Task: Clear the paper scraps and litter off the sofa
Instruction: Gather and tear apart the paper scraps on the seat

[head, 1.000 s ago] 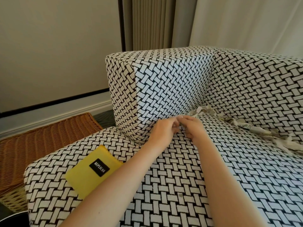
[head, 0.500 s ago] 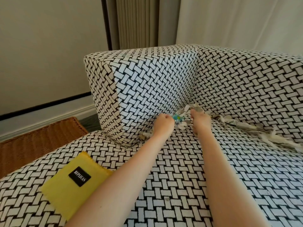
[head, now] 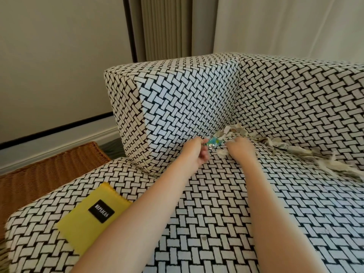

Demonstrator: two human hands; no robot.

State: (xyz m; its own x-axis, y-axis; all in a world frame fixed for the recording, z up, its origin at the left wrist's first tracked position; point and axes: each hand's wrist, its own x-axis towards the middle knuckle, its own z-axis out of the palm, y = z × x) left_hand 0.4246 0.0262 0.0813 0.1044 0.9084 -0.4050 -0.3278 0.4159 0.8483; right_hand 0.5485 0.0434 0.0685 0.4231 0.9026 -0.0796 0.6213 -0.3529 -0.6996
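Head camera, looking down both forearms to the back corner of the sofa (head: 216,223). The left hand (head: 195,152) sits at the foot of the armrest, fingers curled, pinching one end of a blue-green foil wrapper (head: 215,143). Just to its right, the right hand (head: 239,147) is knuckles-up with its fingers tucked down into the corner heap. From behind I can't tell whether it has closed on a scrap or is only raking at one.

Now the bit that matters: the paper scraps (head: 295,151) lie in a long trail in the crease where seat meets backrest. It starts at that corner and runs off to the right, away from both hands. The right hand is touching the near end and is clearly the closer one, so I'd expect it to work along the crease while the left carries off the wrapper.

Near the front left, a yellow cloth (head: 86,221) lies on the seat, with a wicker basket (head: 49,170) on the floor beyond.
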